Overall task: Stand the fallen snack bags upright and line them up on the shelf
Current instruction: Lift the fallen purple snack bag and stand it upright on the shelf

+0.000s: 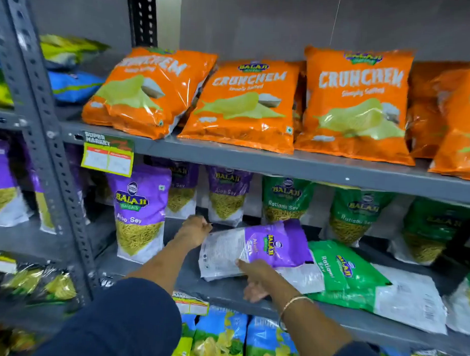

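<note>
While your left hand [194, 229] is pinching the fallen purple bag [255, 249] at its far corner, your right hand [257, 278] is lying spread, thumb on its near edge.

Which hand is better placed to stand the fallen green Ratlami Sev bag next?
Right. The right hand sits beside the fallen green Ratlami Sev bag; the left hand is farther left, at the fallen purple Aloo Sev bag.
</note>
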### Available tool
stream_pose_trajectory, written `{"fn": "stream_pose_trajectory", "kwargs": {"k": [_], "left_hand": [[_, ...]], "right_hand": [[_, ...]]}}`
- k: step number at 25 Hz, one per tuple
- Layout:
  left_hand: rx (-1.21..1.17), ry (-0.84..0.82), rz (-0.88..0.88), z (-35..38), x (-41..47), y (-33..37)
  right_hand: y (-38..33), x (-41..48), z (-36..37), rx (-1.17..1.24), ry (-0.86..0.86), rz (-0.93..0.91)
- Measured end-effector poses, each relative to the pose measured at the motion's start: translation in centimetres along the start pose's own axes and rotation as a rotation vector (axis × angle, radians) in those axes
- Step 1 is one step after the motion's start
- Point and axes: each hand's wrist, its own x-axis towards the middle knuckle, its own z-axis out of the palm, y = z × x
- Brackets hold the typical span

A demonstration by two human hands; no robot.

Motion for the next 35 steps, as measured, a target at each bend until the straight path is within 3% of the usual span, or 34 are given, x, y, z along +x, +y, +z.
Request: {"fn": "stream_pose_trajectory", "kwargs": {"k": [3, 7, 10, 14, 18, 24, 26, 28, 30, 32, 35], "left_hand": [[-0.022, -0.225, -0.019, 1.6, 3.2, -1.3], [0.017, -0.542, 0.026, 3.2, 5.4, -0.9], [-0.054, -0.62, 0.005, 3.3, 6.8, -2.4], [-0.218, -0.643, -0.089, 2.1, 7.0, -4.5], [-0.354, -0.541, -0.089, 2.4, 6.8, -6.6], [-0.475, -0.315, -0.014, 3.8, 4.7, -6.4], [-0.42, -0.438, 0.005, 3.3, 4.7, -6.5], [-0.344, -0.603, -0.048, 2.3, 4.7, -7.0], [-0.319, -0.633, -0.135, 1.1, 4.8, -6.9], [-0.398, -0.53, -0.161, 0.6, 4.9, -6.5], [-0.589, -0.392, -0.116, 1.3, 4.9, -6.6]], "right_hand": [[1.3, 2.6, 2.0, 0.323, 0.028, 0.129], [1.6, 4.7, 3.2, 0.764, 0.153, -0.001], [1.1, 5.4, 4.1, 0.83, 0.223, -0.106], [-0.4, 6.1, 3.7, 0.641, 0.252, -0.291], [-2.2, 7.8, 2.6, 0.368, 0.158, -0.487], [-4.0, 8.9, 0.8, -0.021, 0.186, -0.427], [-3.9, 8.4, 0.6, -0.204, 0.278, -0.345], [-4.1, 7.9, 1.2, -0.232, 0.335, -0.206], [-3.8, 9.0, 1.6, -0.159, 0.297, -0.173], [-3.8, 9.2, 1.7, -0.184, 0.266, -0.216], [-3.5, 8.8, 1.8, -0.349, 0.054, -0.267]]}}
